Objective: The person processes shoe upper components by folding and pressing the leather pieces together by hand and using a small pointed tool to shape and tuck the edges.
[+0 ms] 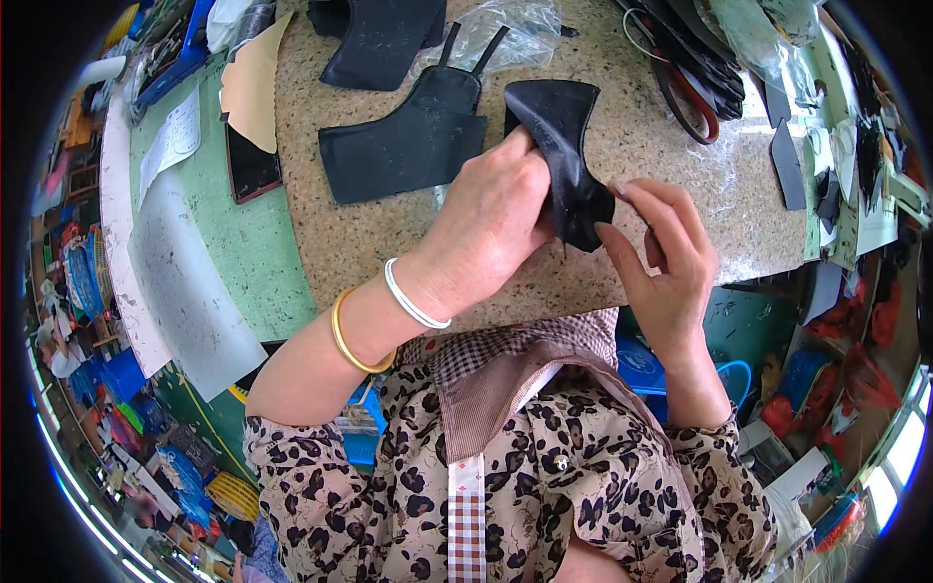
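A black leather piece, curved and partly folded, is held up above the speckled stone tabletop. My left hand is closed on it from behind, its fingertips hidden by the leather. The thumb and forefinger of my right hand pinch its lower right end. To the left of it lies a flat black leather piece with two narrow straps at its top. More black leather pieces are at the far edge, beside a crumpled clear plastic bag.
A bundle of dark strips lies at the far right near more clear plastic. At the left, a tan sheet, a white paper and a translucent sheet rest on a green surface.
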The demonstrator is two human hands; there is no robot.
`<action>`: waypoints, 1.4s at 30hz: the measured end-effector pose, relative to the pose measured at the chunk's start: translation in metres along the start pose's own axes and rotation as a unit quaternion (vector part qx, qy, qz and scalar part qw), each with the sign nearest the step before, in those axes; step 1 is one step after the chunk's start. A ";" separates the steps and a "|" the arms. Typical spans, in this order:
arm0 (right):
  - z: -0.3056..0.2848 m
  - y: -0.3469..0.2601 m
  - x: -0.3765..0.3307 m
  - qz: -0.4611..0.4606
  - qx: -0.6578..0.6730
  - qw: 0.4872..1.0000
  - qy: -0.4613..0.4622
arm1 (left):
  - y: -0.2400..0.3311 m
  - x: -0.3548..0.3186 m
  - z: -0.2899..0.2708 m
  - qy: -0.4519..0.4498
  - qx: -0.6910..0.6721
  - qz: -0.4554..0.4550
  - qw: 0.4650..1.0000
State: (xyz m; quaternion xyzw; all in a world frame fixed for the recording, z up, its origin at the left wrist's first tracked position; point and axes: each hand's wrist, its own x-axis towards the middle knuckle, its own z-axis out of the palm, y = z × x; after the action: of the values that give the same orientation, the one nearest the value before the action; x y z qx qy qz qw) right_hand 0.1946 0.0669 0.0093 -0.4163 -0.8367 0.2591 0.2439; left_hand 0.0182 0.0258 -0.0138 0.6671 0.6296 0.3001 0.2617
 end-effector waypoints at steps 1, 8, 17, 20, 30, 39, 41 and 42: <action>0.002 0.005 0.003 0.000 -0.003 1.000 0.002 | 0.000 0.000 0.000 0.000 -0.002 0.004 1.000; 0.003 0.000 0.014 -0.135 -0.104 0.983 -0.066 | 0.006 -0.005 -0.004 0.005 0.076 -0.034 0.997; 0.005 -0.014 0.023 -0.155 -0.160 0.965 -0.139 | 0.001 -0.013 -0.012 0.015 0.087 -0.030 0.996; 0.003 -0.023 0.024 -0.128 -0.189 0.957 -0.179 | -0.004 -0.019 -0.040 0.051 0.038 -0.068 0.996; 0.006 -0.026 0.024 -0.184 -0.254 0.935 -0.166 | -0.016 -0.020 -0.032 -0.063 0.221 0.154 0.961; -0.002 -0.023 0.032 -0.210 -0.240 0.931 -0.175 | -0.034 0.022 -0.053 -0.077 0.219 0.339 0.912; -0.003 -0.022 0.032 -0.204 -0.237 0.935 -0.170 | -0.043 0.034 -0.057 -0.108 0.212 0.374 0.896; -0.002 -0.021 0.031 -0.194 -0.226 0.940 -0.164 | -0.046 0.037 -0.060 -0.137 0.203 0.401 0.883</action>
State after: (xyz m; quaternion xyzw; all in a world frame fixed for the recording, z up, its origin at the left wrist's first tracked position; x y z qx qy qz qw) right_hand 0.1675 0.0825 0.0303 -0.2421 -0.9661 0.0754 0.0481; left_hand -0.0554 0.0645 -0.0035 0.9355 0.3132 0.1512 0.0616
